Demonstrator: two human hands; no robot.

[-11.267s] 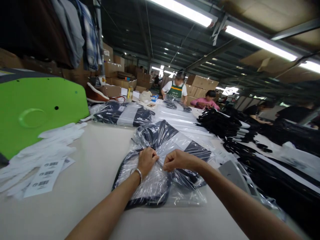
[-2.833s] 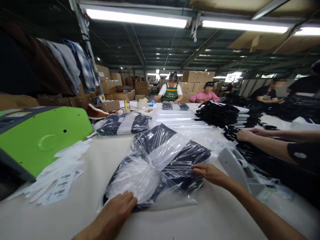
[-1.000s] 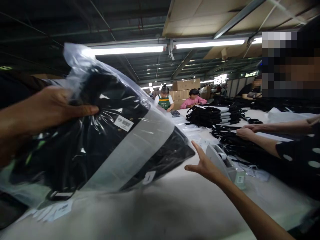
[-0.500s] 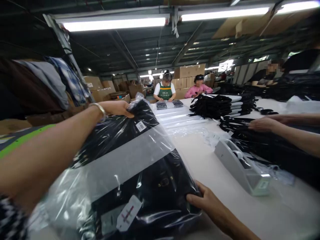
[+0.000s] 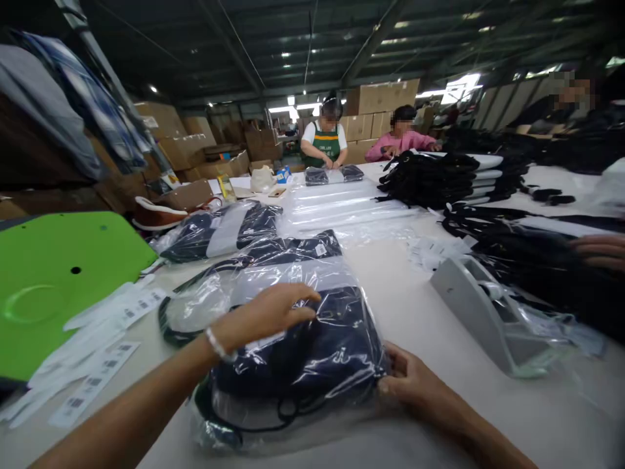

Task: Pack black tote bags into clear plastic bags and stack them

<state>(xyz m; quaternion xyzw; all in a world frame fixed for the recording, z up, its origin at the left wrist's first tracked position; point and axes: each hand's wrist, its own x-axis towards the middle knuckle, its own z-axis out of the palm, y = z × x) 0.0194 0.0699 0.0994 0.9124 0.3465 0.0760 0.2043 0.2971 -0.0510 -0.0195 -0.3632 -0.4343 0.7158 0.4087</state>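
A clear plastic bag (image 5: 297,365) with a dark folded fabric article inside lies flat on the white table in front of me. A pale band crosses the article, and a small white label (image 5: 320,249) shows near its far end. Over the middle of the bag is my left hand (image 5: 276,309), fingers stretched out and gripping nothing. My right hand (image 5: 407,378) pinches the bag's right edge between thumb and fingers. Another bagged dark article (image 5: 227,228) lies just beyond, to the left.
Barcode label strips (image 5: 97,374) and a green board (image 5: 63,280) are at left. A grey tape dispenser (image 5: 483,312) stands at right, by black fabric pieces (image 5: 537,260) where another person's hand (image 5: 600,251) rests. Flat clear bags (image 5: 342,202) and a black stack (image 5: 434,185) lie farther back; two people work beyond.
The bagged article was tilted up between both hands and now lies flat on the table. My left hand has let go of its far edge and come nearer; my right stays at the right edge.
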